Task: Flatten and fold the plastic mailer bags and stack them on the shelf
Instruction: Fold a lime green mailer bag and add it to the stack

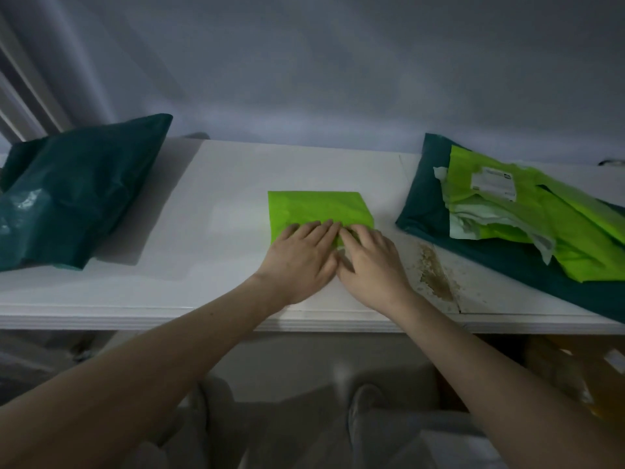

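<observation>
A folded lime-green mailer bag [318, 208] lies flat in the middle of the white shelf top [220, 184]. My left hand [301, 262] and my right hand [368, 265] rest side by side on its near edge, palms down, fingers spread and pressing on the plastic. Their fingertips almost touch. The near part of the bag is hidden under my hands. At the right lies a loose pile of lime-green mailer bags [527, 214], one with a white label, on top of a dark teal bag [500, 258].
A puffy dark teal mailer bag [74, 194] sits at the left end of the shelf top. A brownish worn patch [436, 272] marks the surface right of my hands. A grey wall rises behind. My shoes [365, 411] show on the floor below.
</observation>
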`<state>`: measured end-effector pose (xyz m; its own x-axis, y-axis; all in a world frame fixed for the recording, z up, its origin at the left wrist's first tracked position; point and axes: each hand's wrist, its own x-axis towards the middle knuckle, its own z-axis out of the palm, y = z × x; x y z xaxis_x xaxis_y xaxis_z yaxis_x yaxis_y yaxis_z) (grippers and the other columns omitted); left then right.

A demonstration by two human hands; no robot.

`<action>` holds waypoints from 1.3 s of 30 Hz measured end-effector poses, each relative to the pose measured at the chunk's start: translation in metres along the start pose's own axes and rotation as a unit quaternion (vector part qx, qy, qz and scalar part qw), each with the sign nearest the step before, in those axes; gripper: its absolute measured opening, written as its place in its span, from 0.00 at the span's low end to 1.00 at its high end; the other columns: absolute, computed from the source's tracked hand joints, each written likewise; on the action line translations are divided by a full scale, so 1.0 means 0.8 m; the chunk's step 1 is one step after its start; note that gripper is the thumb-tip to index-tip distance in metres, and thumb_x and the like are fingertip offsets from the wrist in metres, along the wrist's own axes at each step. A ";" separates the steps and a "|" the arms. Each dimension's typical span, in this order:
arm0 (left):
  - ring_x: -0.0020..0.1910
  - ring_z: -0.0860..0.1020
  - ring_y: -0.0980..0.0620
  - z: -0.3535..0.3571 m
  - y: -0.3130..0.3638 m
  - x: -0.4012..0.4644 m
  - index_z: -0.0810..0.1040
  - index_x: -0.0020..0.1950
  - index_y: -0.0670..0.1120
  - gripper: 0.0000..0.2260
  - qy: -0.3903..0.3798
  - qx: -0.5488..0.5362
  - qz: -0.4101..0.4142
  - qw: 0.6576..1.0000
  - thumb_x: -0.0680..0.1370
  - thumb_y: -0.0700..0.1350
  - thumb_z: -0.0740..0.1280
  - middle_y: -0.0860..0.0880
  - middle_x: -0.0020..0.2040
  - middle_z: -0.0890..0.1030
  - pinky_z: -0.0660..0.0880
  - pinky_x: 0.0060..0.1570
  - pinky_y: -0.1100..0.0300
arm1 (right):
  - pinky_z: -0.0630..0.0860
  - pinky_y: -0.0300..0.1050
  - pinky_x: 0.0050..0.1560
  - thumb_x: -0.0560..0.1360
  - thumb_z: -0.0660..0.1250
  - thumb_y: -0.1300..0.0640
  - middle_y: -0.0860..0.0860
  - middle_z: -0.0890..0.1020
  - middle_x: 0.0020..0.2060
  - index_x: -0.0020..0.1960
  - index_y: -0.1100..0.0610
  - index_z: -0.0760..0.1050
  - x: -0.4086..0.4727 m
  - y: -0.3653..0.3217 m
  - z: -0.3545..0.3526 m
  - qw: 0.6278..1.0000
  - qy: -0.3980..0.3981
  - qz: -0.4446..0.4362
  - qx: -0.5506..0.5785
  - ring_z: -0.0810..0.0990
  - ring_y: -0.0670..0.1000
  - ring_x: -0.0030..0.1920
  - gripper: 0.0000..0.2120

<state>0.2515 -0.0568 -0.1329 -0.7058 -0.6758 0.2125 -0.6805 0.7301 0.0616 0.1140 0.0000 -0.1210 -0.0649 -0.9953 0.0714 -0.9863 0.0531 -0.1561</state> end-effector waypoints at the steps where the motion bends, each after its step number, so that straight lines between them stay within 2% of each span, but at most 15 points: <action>1: 0.59 0.78 0.46 0.000 -0.004 0.000 0.74 0.66 0.41 0.26 0.003 0.009 0.001 1.000 0.76 0.53 0.51 0.45 0.62 0.78 0.74 0.57 0.50 | 0.64 0.52 0.64 0.77 0.58 0.49 0.55 0.69 0.65 0.71 0.55 0.62 0.000 0.006 -0.002 1.000 -0.004 0.014 0.007 0.67 0.57 0.65 0.24; 3: 0.58 0.78 0.45 0.003 -0.013 0.001 0.74 0.66 0.42 0.26 0.006 0.015 -0.001 1.000 0.76 0.53 0.51 0.45 0.61 0.79 0.74 0.57 0.49 | 0.65 0.52 0.63 0.78 0.56 0.48 0.54 0.69 0.65 0.71 0.54 0.62 -0.001 0.021 -0.006 0.999 -0.021 0.033 0.009 0.67 0.56 0.65 0.23; 6: 0.58 0.78 0.45 0.003 -0.019 -0.001 0.72 0.68 0.43 0.26 -0.003 0.032 0.002 0.999 0.76 0.54 0.51 0.47 0.62 0.78 0.73 0.57 0.50 | 0.60 0.54 0.66 0.79 0.53 0.47 0.48 0.67 0.68 0.72 0.51 0.62 -0.003 0.032 -0.007 0.999 -0.037 0.022 -0.017 0.62 0.52 0.69 0.23; 11: 0.62 0.75 0.45 0.001 -0.019 -0.005 0.70 0.69 0.44 0.27 -0.018 0.043 -0.001 0.999 0.76 0.56 0.49 0.47 0.65 0.75 0.70 0.62 0.47 | 0.56 0.55 0.69 0.78 0.53 0.47 0.48 0.64 0.70 0.71 0.55 0.62 -0.002 0.024 -0.004 0.999 -0.037 -0.001 -0.033 0.56 0.50 0.71 0.23; 13: 0.63 0.74 0.44 0.000 -0.019 -0.005 0.70 0.69 0.44 0.27 -0.023 0.042 -0.004 0.999 0.76 0.56 0.49 0.46 0.66 0.75 0.68 0.63 0.46 | 0.55 0.56 0.70 0.78 0.53 0.47 0.48 0.66 0.70 0.70 0.55 0.63 -0.001 0.025 -0.004 0.998 -0.042 -0.005 -0.035 0.58 0.49 0.71 0.23; 15: 0.61 0.76 0.44 -0.003 -0.017 -0.004 0.73 0.66 0.43 0.26 -0.020 0.041 -0.004 0.999 0.76 0.55 0.50 0.45 0.64 0.76 0.69 0.63 0.45 | 0.56 0.55 0.69 0.79 0.53 0.46 0.48 0.69 0.67 0.68 0.54 0.66 0.001 0.027 -0.007 0.998 -0.039 -0.017 -0.051 0.62 0.50 0.68 0.21; 18: 0.56 0.79 0.42 -0.004 -0.020 -0.004 0.78 0.58 0.42 0.22 0.002 0.057 0.009 0.998 0.75 0.54 0.54 0.40 0.60 0.78 0.71 0.60 0.45 | 0.62 0.51 0.62 0.79 0.54 0.48 0.50 0.75 0.63 0.66 0.55 0.69 0.008 0.025 -0.016 0.998 -0.017 -0.036 -0.038 0.68 0.53 0.63 0.19; 22: 0.56 0.78 0.38 -0.008 -0.037 -0.007 0.75 0.52 0.40 0.18 0.007 0.058 0.026 0.998 0.77 0.53 0.55 0.37 0.57 0.78 0.72 0.60 0.47 | 0.70 0.52 0.54 0.78 0.58 0.53 0.55 0.76 0.58 0.67 0.57 0.69 0.016 0.017 -0.024 0.998 0.030 -0.049 -0.006 0.72 0.58 0.59 0.19; 24: 0.49 0.78 0.37 -0.012 -0.047 -0.008 0.76 0.51 0.39 0.19 -0.006 0.068 0.030 0.997 0.80 0.51 0.52 0.37 0.51 0.78 0.74 0.54 0.46 | 0.71 0.52 0.54 0.77 0.59 0.54 0.55 0.73 0.59 0.69 0.57 0.67 0.021 0.015 -0.024 0.998 0.039 -0.056 0.001 0.71 0.58 0.59 0.21; 26: 0.47 0.75 0.36 -0.018 -0.057 -0.010 0.77 0.56 0.40 0.24 -0.050 0.100 0.048 0.993 0.83 0.49 0.44 0.36 0.53 0.78 0.72 0.50 0.44 | 0.68 0.50 0.60 0.77 0.59 0.54 0.54 0.69 0.66 0.72 0.56 0.63 0.025 0.012 -0.022 0.998 0.022 -0.062 0.013 0.67 0.57 0.65 0.24; 28: 0.55 0.73 0.35 -0.028 -0.070 -0.011 0.74 0.64 0.43 0.33 -0.075 0.109 0.026 0.991 0.81 0.55 0.34 0.37 0.57 0.76 0.68 0.57 0.43 | 0.64 0.48 0.66 0.77 0.59 0.55 0.54 0.65 0.71 0.74 0.57 0.60 0.028 0.008 -0.020 0.996 -0.001 -0.090 0.023 0.64 0.55 0.69 0.26; 31: 0.63 0.74 0.40 -0.035 -0.086 -0.019 0.77 0.60 0.46 0.34 -0.044 0.100 -0.030 0.993 0.79 0.60 0.37 0.42 0.55 0.79 0.67 0.63 0.42 | 0.62 0.49 0.69 0.77 0.60 0.56 0.53 0.64 0.72 0.74 0.55 0.59 0.032 -0.003 -0.013 0.991 -0.021 -0.135 0.008 0.64 0.54 0.70 0.27; 35: 0.59 0.78 0.43 -0.035 -0.108 -0.033 0.79 0.58 0.45 0.30 -0.041 0.103 -0.070 0.991 0.79 0.60 0.44 0.44 0.56 0.81 0.72 0.58 0.42 | 0.60 0.49 0.69 0.77 0.52 0.50 0.52 0.64 0.73 0.73 0.54 0.61 0.039 -0.026 -0.004 0.989 -0.026 -0.147 -0.003 0.64 0.53 0.71 0.25; 37: 0.56 0.80 0.44 -0.035 -0.118 -0.040 0.79 0.58 0.43 0.27 -0.047 0.096 -0.096 0.990 0.76 0.59 0.49 0.42 0.57 0.81 0.74 0.54 0.44 | 0.61 0.49 0.68 0.75 0.45 0.45 0.53 0.64 0.73 0.73 0.54 0.62 0.044 -0.043 0.000 0.987 -0.022 -0.158 0.000 0.65 0.54 0.70 0.29; 39: 0.58 0.78 0.44 -0.037 -0.125 -0.045 0.77 0.60 0.41 0.30 -0.044 0.079 -0.127 0.988 0.74 0.59 0.47 0.41 0.61 0.78 0.75 0.54 0.47 | 0.62 0.50 0.68 0.74 0.44 0.44 0.54 0.65 0.72 0.73 0.54 0.62 0.051 -0.062 0.003 0.985 -0.016 -0.171 0.009 0.66 0.54 0.70 0.31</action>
<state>0.3505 -0.1026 -0.1181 -0.5173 -0.8467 0.1243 -0.8556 0.5151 -0.0515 0.1609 -0.0432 -0.1124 0.2748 -0.9571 0.0924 -0.9471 -0.2860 -0.1457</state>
